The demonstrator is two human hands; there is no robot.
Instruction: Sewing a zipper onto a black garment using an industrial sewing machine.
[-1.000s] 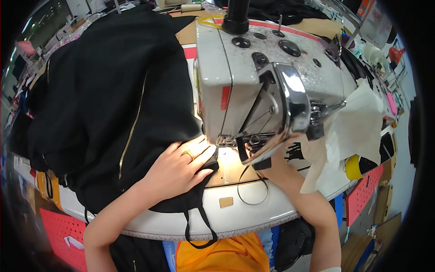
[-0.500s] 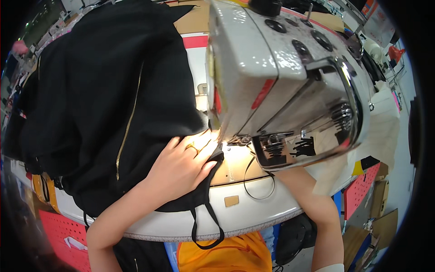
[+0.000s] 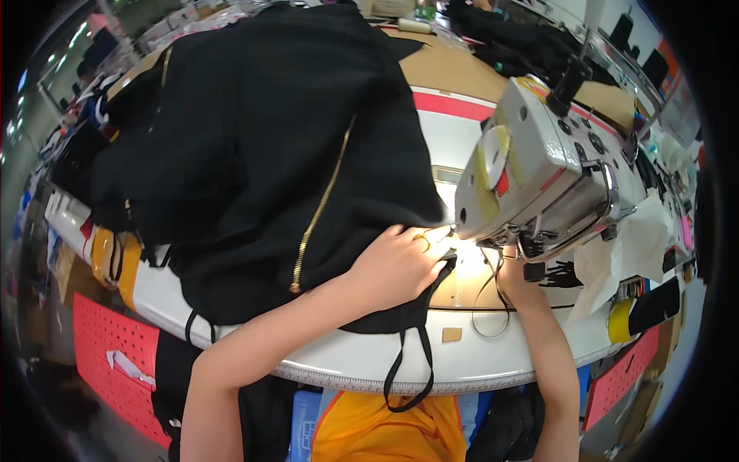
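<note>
Head view: black garment (image 3: pixel 269 131) under spread left fingers (image 3: pixel 436 250); right fingers (image 3: pixel 509 266) half-hidden, state unclear.

- Garment (image 3: pixel 269 154): black cloth, matt, softly creased.
- Zip (image 3: pixel 325 202): gold-coloured metal teeth, shiny.
- Strap (image 3: pixel 428 356): narrow black cloth, matt.
- Machine (image 3: pixel 508 181): pale hard casing, glossy, throwing back highlights.
- Guard (image 3: pixel 610 192): bright polished metal.
- Table (image 3: pixel 362 359): white, smooth, glossy.
- Ring (image 3: pixel 423 242): gold-coloured metal, shiny.
- Board (image 3: pixel 446 73): brown, matt, card-like.
- Sheet (image 3: pixel 608 254): pale, matt, limp; cloth or paper, cannot tell from here.
- Panel (image 3: pixel 115 343): red, perforated; plastic or painted metal, unclear.
- Lap cloth (image 3: pixel 389 431): orange, matt, folded.
</note>
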